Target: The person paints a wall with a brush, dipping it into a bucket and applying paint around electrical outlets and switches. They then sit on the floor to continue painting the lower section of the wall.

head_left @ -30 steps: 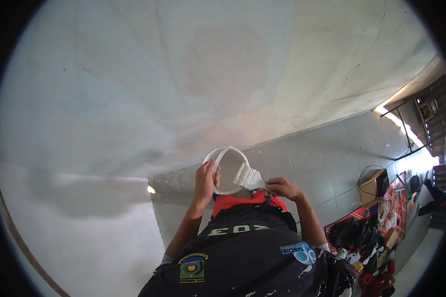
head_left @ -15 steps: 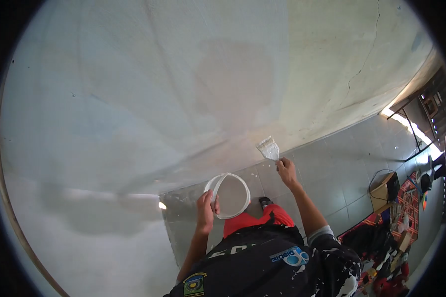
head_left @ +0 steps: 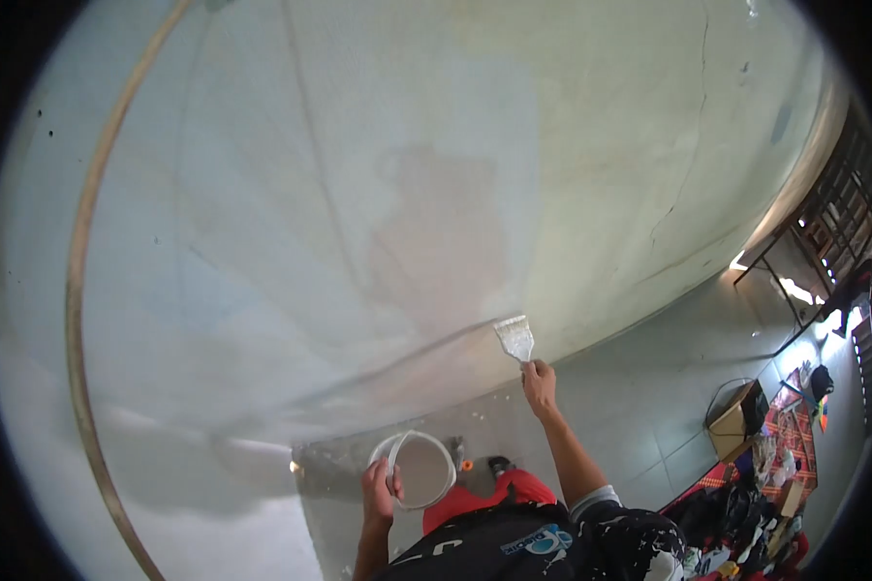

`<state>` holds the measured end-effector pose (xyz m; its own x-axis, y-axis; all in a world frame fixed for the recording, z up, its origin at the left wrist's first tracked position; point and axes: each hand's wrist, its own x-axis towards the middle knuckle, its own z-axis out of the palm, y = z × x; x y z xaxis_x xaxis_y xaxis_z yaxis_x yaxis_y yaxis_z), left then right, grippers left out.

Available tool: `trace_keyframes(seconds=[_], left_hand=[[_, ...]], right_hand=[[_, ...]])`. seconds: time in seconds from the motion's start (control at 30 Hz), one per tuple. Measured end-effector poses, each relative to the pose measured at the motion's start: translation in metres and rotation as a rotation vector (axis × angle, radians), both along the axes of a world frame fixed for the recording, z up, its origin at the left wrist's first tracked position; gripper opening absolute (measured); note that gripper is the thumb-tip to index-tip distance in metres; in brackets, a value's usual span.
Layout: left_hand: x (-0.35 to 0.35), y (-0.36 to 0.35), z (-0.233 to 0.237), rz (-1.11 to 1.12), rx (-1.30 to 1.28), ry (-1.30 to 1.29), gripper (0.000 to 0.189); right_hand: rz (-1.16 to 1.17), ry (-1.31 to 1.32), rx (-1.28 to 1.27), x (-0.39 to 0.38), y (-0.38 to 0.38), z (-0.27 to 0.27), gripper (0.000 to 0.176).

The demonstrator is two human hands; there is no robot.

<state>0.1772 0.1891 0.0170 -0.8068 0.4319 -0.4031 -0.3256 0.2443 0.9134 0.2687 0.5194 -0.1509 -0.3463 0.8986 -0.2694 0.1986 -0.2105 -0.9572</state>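
My right hand point(head_left: 539, 385) is closed around the handle of a wide, flat paintbrush point(head_left: 515, 339), whose bristles point up and away from me. White paint coats the brush, and its tip overlaps the lower part of the wall point(head_left: 610, 203). Lower and to the left, my left hand point(head_left: 379, 487) grips the rim of a round white bucket point(head_left: 426, 472) in front of my body. The bucket's inside looks pale grey, and a white handle crosses by its left rim.
Grey floor tiles point(head_left: 610, 407) run along the foot of the wall. On the right, a cardboard box point(head_left: 736, 421) stands near a red patterned mat point(head_left: 790, 436) strewn with clothes and other items. A long thin pole or hose point(head_left: 76, 290) curves down the left side.
My view has tilted upward, so more wall shows and my body sits lower in the picture. The brush now overlaps the lower wall. Both hands keep their holds.
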Motion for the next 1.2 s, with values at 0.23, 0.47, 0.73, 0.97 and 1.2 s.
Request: trace_keyframes(seconds=[0.23,0.47,0.73,0.97,1.2], left_hand=[[-0.007,0.021,-0.025,-0.028,0.015,-0.055,0.035],[-0.006,0.051,-0.026,-0.141,0.023,0.005,0.037],[-0.003,0.070,-0.033,-0.244,0.122,-0.058,0.037],[-0.005,0.063,-0.025,-0.284,0.119,-0.078,0.039],[-0.014,0.055,-0.054,-0.370,0.070,-0.084,0.038]], right_hand=[[0.006,-0.269,0.512,0.060,0.059,0.115,0.025],[0.102,-0.083,0.867,0.078,0.071,0.338,0.030],[0.084,0.165,1.012,0.033,0.050,0.494,0.028],[-0.016,0.164,1.143,-0.024,0.060,0.505,0.027],[0.026,-0.059,1.089,0.000,0.055,0.479,0.024]])
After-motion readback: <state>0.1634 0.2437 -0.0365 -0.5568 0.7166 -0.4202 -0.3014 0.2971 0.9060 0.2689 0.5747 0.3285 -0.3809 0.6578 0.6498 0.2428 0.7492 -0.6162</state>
